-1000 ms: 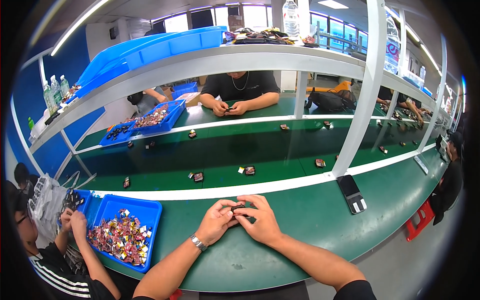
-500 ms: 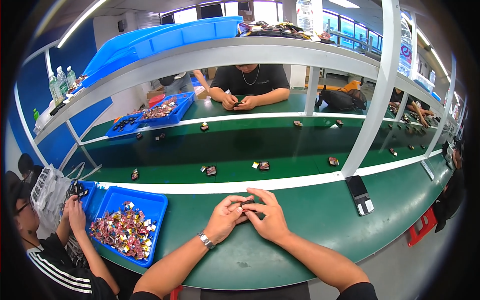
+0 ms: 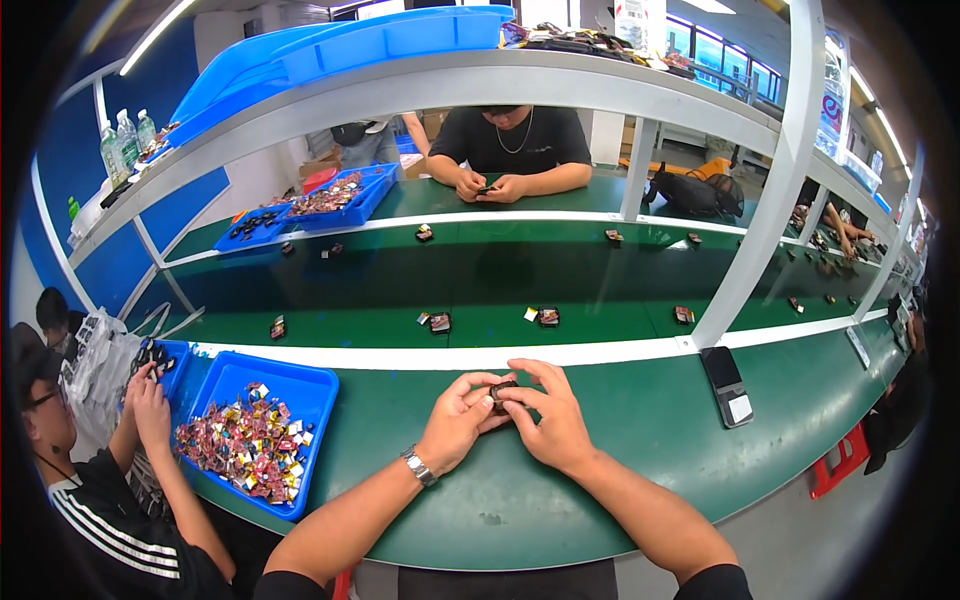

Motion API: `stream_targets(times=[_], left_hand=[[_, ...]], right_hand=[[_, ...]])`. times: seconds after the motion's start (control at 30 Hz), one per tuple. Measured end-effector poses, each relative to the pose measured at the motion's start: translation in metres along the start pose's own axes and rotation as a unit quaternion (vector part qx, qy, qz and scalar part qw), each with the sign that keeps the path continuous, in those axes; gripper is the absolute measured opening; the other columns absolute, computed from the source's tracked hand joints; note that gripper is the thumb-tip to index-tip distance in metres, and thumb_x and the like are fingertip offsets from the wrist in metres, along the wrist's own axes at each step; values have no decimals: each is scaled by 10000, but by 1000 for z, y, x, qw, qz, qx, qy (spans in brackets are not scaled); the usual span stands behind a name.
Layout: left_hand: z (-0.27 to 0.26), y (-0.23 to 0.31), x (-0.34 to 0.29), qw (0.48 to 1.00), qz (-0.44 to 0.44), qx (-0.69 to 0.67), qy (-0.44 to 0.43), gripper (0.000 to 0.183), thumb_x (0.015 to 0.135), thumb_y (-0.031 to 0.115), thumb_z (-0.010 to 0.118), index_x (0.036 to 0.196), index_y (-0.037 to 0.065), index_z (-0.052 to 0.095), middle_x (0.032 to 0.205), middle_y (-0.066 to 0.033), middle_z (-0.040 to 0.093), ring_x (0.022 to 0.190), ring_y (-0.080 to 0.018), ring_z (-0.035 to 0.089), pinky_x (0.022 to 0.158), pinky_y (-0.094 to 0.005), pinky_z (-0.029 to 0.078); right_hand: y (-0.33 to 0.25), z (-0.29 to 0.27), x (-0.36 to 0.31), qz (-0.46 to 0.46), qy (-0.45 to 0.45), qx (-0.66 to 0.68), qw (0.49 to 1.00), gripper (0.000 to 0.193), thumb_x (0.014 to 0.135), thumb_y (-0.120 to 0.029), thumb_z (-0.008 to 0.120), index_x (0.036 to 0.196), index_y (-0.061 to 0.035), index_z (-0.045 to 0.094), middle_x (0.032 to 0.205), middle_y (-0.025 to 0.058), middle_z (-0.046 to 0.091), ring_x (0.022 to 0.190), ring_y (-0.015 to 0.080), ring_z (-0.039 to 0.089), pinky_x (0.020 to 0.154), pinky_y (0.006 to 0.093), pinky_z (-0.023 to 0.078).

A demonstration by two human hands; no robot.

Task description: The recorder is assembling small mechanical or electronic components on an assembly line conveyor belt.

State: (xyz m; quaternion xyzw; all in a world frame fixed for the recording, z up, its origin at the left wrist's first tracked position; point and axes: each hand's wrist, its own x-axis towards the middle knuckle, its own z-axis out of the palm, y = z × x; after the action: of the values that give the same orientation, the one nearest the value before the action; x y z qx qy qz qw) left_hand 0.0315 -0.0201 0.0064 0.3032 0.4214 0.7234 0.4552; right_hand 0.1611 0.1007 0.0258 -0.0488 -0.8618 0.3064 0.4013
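Observation:
Over the green bench [image 3: 620, 500], close to the white rail, both my hands meet around a small black square casing [image 3: 503, 393]. My left hand [image 3: 455, 420], with a metal-banded watch at its wrist, grips the casing from the left. From the other side my right hand [image 3: 550, 425] presses it with thumb and fingertips, while another finger sticks out above. Fingers cover much of the casing, and its inner details are too small to make out. To the left of my forearm stands a blue tray [image 3: 325, 410] heaped with small reddish circuit pieces with yellow and white tabs [image 3: 250, 440].
Past the white rail [image 3: 430, 357], the dark green belt [image 3: 480, 280] carries scattered black casings [image 3: 549, 317]. A slanting white post [image 3: 765, 190] rises at right, with a black phone case [image 3: 724, 385] beside its foot. A co-worker [image 3: 130, 500] sits at left; another [image 3: 510, 150] works opposite.
The casing has turned so more of its dark face shows between my fingers, and my hands have risen slightly in the picture. The view itself has shifted a little.

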Motion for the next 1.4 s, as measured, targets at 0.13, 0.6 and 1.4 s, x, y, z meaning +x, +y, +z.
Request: stream_targets(times=[0.13,0.6,1.4], left_hand=[[1,2,-1,1000,-12,-9,2,260,1000,74,498,1253,37,446,1262,-132,588,1148,-209,592,1003,-392,501],[1,3,-1,999,-29,-17,8,248,999,48,481,1245,35,453,1235,-114,600,1138,-184,590,998,-372,498],[-2,-1,0,999,-12,-34,26,317,993,46,486,1302,27,418,1321,-129,553,1145,-194,586,988,-382,507]], right_hand=[[-2,2,4,-4,43,0,999,205,732,20,729,919,-60,702,1089,81,613,1038,270,571,795,353,511],[1,11,1,-98,51,-136,984,167,752,-24,749,909,-25,692,956,78,627,835,225,634,643,317,565],[12,19,6,-131,28,-168,977,315,713,-95,772,1001,-18,670,1144,127,644,971,280,653,777,346,566]])
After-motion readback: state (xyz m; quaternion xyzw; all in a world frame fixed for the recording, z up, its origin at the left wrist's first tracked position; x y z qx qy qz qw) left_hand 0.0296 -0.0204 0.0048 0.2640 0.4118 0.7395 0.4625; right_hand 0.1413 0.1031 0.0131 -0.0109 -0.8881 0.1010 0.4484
